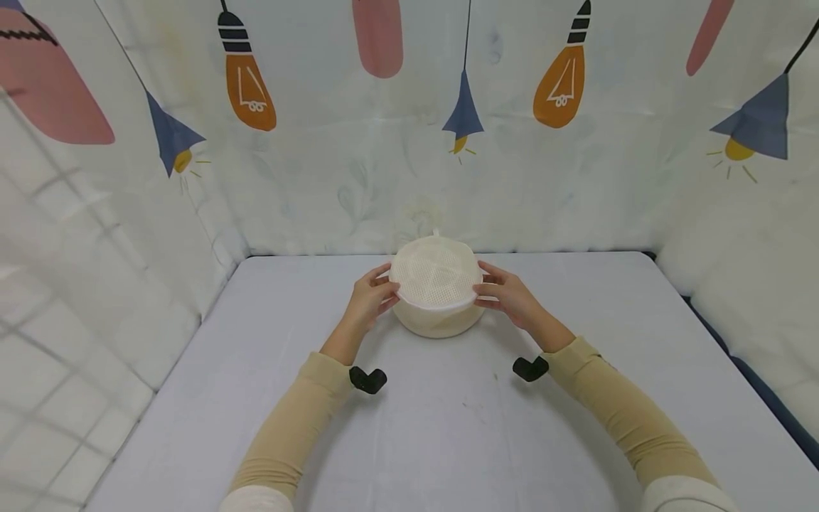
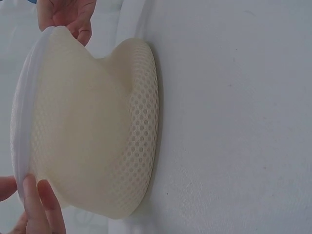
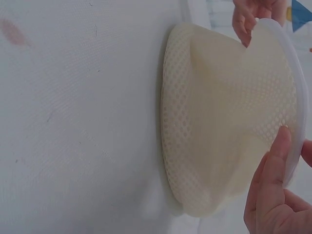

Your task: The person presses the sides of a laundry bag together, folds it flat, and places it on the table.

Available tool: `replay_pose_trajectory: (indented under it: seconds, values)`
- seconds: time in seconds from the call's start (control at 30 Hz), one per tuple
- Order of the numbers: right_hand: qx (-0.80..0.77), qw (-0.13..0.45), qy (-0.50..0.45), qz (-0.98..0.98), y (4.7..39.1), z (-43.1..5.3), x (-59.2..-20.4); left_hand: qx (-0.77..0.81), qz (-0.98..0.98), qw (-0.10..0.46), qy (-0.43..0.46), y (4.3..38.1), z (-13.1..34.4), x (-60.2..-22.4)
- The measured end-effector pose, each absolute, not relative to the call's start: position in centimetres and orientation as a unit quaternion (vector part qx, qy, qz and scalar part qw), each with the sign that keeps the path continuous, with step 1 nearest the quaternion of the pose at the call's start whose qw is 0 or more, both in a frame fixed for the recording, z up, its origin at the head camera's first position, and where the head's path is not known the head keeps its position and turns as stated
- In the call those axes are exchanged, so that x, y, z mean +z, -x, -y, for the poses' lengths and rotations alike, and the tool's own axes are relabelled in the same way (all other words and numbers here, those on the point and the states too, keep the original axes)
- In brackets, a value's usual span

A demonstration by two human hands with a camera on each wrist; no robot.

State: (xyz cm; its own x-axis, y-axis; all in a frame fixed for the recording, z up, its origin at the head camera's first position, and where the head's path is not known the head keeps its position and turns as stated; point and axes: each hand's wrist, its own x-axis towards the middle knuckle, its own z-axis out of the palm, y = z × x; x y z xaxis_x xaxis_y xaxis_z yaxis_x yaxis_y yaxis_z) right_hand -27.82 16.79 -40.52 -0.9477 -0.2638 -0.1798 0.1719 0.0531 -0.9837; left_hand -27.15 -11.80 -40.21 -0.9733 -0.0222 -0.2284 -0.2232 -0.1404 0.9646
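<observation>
A round cream mesh laundry bag (image 1: pixel 437 274) stands on the table near its far edge, its base on the surface. White trim (image 2: pixel 24 112) runs round its top rim. On the left side of that rim, my left hand (image 1: pixel 371 295) pinches the edge between thumb and fingers. Opposite it, my right hand (image 1: pixel 508 291) pinches the right side of the rim the same way. In the right wrist view the mesh side wall (image 3: pixel 224 117) sags and folds between rim and base. A small loop (image 1: pixel 436 232) sticks up at the back of the top.
The table (image 1: pixel 441 427) has a pale cloth cover. Behind it hangs a white curtain (image 1: pixel 307 192) printed with lamps and bulbs, and more curtain stands at both sides. A black strap end (image 1: pixel 368 380) juts from the left wrist, another (image 1: pixel 530 369) from the right.
</observation>
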Motion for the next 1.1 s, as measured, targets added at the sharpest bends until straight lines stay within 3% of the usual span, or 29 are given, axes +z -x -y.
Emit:
replay_pose_trajectory:
  seconds: [1.1]
  values:
    - [-0.689,0.167,0.013,-0.705,28.2,-16.44,-41.29,0.736,-0.664,0.078,0.107,27.47,11.73,-40.96]
